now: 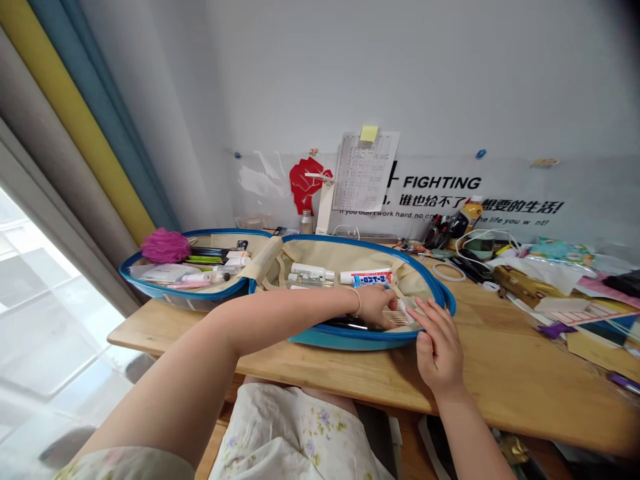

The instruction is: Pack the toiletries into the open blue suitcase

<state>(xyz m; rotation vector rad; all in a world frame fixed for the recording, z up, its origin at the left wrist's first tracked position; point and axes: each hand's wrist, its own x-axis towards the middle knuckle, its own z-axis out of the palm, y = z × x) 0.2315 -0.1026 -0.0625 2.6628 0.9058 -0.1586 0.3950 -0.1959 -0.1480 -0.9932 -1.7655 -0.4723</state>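
Observation:
An open blue travel case (350, 241) with a cream lining lies spread on the wooden desk. My left hand (375, 305) reaches down into its right half, fingers bent around a pale ribbed item (397, 316) that resembles a comb. Part of that item is hidden by the hand. At the right end of the case, my right hand (440, 343) rests against the rim with its fingers stretched out. A toothpaste box (367, 277) and clear bottles (311, 275) lie just behind my left forearm. Something dark and glossy (353, 323) shows under my left wrist.
The case's left half holds a magenta bath puff (165, 246), tubes and brushes. Tape rolls (448, 271), cables, a brown pouch (527, 285) and papers crowd the desk's right side. A white lamp (325, 208) stands behind the case. Curtains hang at the left.

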